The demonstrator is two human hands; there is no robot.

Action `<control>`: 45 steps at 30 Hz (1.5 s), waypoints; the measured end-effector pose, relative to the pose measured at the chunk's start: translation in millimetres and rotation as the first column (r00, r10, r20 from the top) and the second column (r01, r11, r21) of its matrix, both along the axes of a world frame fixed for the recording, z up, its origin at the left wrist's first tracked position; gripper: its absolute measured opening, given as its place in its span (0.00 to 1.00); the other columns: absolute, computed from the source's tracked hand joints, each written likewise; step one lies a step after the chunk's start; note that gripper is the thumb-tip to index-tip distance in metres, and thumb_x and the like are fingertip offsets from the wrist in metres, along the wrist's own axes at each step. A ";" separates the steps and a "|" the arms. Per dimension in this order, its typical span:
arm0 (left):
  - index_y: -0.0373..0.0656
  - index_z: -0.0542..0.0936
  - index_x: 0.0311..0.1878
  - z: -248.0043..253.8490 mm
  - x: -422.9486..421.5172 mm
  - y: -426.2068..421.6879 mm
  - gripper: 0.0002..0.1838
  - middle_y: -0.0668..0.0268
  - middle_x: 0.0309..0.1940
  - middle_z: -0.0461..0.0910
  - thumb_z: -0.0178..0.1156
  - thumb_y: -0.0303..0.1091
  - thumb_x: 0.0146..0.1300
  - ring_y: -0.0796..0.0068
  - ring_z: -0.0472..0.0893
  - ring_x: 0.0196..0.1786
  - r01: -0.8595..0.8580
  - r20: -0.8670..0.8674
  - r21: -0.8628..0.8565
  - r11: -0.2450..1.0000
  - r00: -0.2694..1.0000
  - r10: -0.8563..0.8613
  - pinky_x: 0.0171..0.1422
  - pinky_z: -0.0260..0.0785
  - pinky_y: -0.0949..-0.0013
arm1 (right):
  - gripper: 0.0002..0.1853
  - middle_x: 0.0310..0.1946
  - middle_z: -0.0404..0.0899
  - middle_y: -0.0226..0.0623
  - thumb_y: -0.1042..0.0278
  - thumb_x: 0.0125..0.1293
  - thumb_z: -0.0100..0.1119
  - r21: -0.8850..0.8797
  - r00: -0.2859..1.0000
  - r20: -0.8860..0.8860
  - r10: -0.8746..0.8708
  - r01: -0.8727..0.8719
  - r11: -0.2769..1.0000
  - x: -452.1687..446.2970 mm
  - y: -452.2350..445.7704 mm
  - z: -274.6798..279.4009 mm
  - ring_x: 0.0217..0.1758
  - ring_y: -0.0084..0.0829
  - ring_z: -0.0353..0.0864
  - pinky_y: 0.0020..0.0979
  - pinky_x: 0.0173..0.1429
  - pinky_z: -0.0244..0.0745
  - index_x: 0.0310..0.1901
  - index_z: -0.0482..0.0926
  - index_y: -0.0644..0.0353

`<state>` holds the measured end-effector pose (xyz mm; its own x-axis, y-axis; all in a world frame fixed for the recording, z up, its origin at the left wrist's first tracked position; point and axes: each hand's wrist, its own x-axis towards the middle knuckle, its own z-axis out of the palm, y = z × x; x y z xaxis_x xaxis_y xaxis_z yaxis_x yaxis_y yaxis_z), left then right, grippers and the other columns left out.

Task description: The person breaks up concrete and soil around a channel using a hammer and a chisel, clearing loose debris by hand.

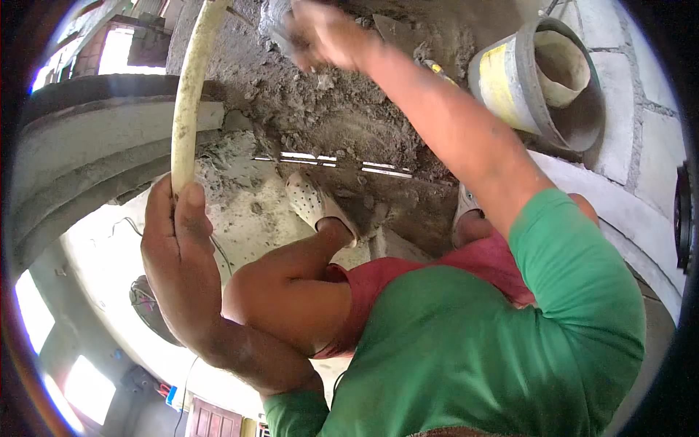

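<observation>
My left hand (175, 247) is closed around the lower end of a pale, dirt-marked pole (195, 87). It rises past the top edge of the view and looks curved; I cannot tell whether it is a pipe or a wooden handle. Over the mortar, my right hand (331, 36) reaches forward with its fingers smeared by motion. A blurred grey lump (275, 22) is at its fingertips, and whether the hand grips it cannot be made out. Beneath that hand spreads rough, wet-looking grey mortar (328, 124).
A grey bucket (502, 87) with a yellow patch lies tipped at the right, another container inside it. Pale block wall (615, 109) stands beyond it. At the left are curved concrete steps (87, 153). My feet in pale clogs (309, 200) are at the mortar's near edge.
</observation>
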<state>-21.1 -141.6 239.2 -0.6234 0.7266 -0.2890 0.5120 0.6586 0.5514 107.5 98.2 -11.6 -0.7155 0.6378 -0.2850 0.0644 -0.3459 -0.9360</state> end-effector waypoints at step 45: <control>0.43 0.76 0.39 -20.1 28.6 46.0 0.16 0.77 0.18 0.63 0.52 0.46 0.75 0.86 0.61 0.19 0.402 0.118 0.100 0.910 0.904 -0.412 0.22 0.54 0.75 | 0.25 0.27 0.82 0.56 0.51 0.66 0.58 0.133 0.434 0.901 -0.002 -0.274 0.953 326.8 -302.5 7.6 0.31 0.49 0.84 0.45 0.38 0.78 0.42 0.80 0.74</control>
